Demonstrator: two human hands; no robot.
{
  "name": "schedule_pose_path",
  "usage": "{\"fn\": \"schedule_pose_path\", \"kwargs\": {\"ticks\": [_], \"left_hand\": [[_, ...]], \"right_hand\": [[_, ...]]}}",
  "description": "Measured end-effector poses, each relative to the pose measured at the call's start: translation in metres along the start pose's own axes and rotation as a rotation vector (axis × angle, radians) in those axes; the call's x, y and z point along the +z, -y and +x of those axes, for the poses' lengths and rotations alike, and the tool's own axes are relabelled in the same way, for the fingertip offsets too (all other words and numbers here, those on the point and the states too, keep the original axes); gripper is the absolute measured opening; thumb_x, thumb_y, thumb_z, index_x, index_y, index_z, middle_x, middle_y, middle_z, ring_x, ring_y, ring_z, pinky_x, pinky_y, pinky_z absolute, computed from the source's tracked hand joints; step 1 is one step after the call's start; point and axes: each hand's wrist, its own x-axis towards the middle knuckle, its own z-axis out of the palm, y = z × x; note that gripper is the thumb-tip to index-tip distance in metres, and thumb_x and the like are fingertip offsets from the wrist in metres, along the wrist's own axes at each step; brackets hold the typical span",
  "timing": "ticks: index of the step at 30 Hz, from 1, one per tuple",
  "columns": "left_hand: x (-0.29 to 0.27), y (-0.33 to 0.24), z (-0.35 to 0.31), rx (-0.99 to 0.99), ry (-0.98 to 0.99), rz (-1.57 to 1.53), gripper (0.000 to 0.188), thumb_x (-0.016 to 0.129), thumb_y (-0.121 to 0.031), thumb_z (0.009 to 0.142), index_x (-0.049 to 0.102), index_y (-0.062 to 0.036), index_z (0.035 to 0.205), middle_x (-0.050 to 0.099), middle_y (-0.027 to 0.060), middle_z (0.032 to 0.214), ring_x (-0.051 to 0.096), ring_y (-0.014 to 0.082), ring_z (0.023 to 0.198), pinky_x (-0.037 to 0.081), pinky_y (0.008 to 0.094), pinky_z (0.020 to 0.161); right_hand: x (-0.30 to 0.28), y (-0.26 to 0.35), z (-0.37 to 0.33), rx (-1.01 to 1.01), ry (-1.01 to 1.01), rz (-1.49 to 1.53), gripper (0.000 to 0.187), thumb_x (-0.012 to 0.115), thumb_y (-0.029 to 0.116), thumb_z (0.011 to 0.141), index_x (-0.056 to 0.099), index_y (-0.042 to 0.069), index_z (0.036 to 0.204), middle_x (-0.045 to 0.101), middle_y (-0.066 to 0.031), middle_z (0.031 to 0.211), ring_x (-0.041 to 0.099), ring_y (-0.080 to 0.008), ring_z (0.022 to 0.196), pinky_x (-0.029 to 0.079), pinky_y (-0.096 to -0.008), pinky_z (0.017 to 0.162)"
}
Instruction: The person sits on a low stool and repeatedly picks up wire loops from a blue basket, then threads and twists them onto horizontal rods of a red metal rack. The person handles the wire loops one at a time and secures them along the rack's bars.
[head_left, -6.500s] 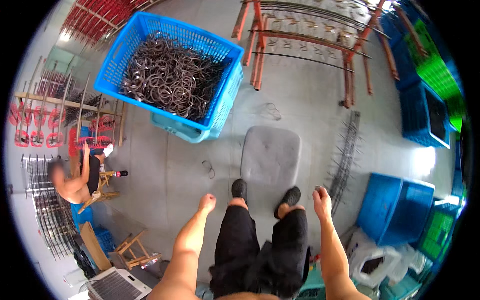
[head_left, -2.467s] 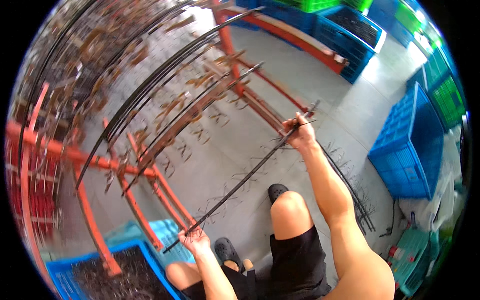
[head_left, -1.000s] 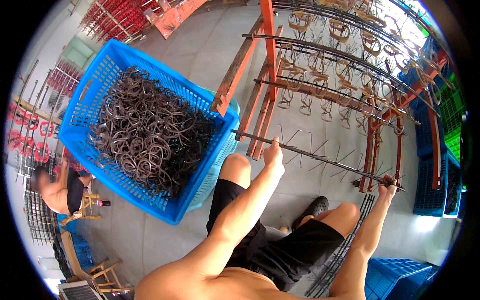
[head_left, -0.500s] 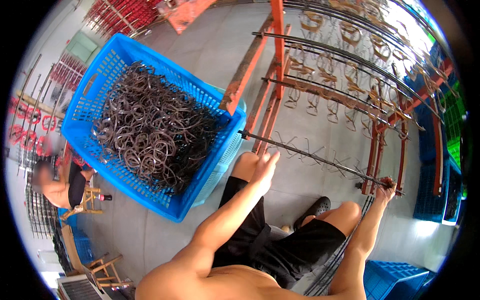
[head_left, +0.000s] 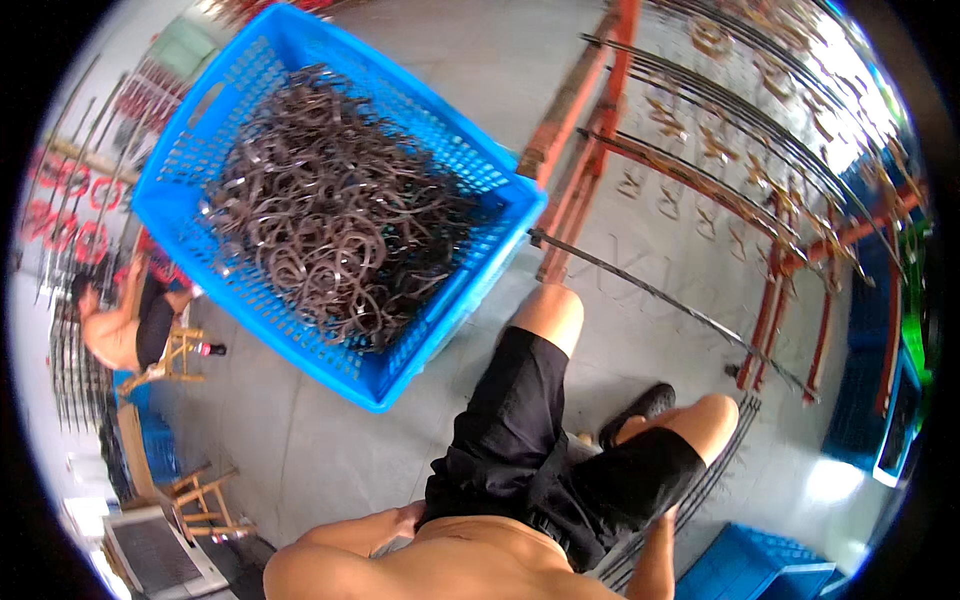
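Left hand (head_left: 408, 518), right hand (head_left: 668, 517) back from rod (head_left: 652, 289), low beside shorts (head_left: 505, 425), each grip unclear

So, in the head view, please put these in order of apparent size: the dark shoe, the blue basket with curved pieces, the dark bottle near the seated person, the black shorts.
1. Blue basket
2. Black shorts
3. Dark shoe
4. Dark bottle

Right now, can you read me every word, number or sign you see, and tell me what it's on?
None: no word, number or sign can be read.
Small dark bottle on the left: any label is too small to read.
Big blue basket and long dark rod: no readable lettering.
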Motion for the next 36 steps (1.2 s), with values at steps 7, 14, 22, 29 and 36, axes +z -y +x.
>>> {"fn": "schedule_pose_path", "kwargs": {"ticks": [7,14,22,29,36], "left_hand": [[0.005,-0.052,0.009,0.314,0.025,0.06,0.055,0.045,-0.042,0.087,0.051,0.0036,0.116,0.056,0.0191,0.112,0.05,0.0307,0.105,0.039,0.0437,0.087],[0.023,-0.152,-0.003,0.595,0.025,0.171,0.051,0.045,-0.039,0.087,0.052,0.003,0.114,0.057,0.0184,0.109,0.052,0.0294,0.1,0.041,0.0419,0.082],[0.046,-0.197,-0.035,0.646,-0.023,0.2,0.046,0.045,-0.035,0.087,0.053,0.0024,0.112,0.059,0.0177,0.106,0.054,0.028,0.094,0.043,0.0397,0.077],[0.082,-0.224,-0.033,0.59,-0.064,0.241,0.042,0.045,-0.032,0.087,0.053,0.0019,0.11,0.06,0.0171,0.103,0.056,0.0268,0.089,0.045,0.0379,0.073],[0.076,-0.223,-0.034,0.556,-0.085,0.221,0.039,0.046,-0.029,0.086,0.054,0.0013,0.109,0.061,0.0164,0.1,0.058,0.0255,0.084,0.047,0.036,0.069]], "right_hand": [[0.034,0.018,-0.142,0.323,0.394,0.029,0.037,0.048,0.034,0.091,0.059,0.001,0.082,0.06,-0.0088,0.07,0.053,-0.0188,0.058,0.043,-0.0339,0.053],[0.023,0.04,-0.129,0.352,0.168,0.178,0.034,0.048,0.033,0.091,0.058,0.001,0.085,0.059,-0.0079,0.07,0.052,-0.0183,0.058,0.043,-0.0335,0.053],[-0.018,0.153,0.067,0.126,-0.179,0.392,0.032,0.048,0.031,0.091,0.057,0.001,0.089,0.058,-0.0069,0.07,0.051,-0.0177,0.058,0.043,-0.0331,0.053],[-0.033,0.189,0.235,0.248,-0.354,0.383,0.03,0.048,0.029,0.091,0.056,0.0,0.092,0.056,-0.006,0.07,0.05,-0.0172,0.058,0.043,-0.0327,0.054],[0.002,0.198,0.131,0.095,-0.238,0.391,0.028,0.048,0.027,0.09,0.055,0.0,0.095,0.055,-0.0051,0.07,0.049,-0.0167,0.058,0.042,-0.0323,0.054]]}}
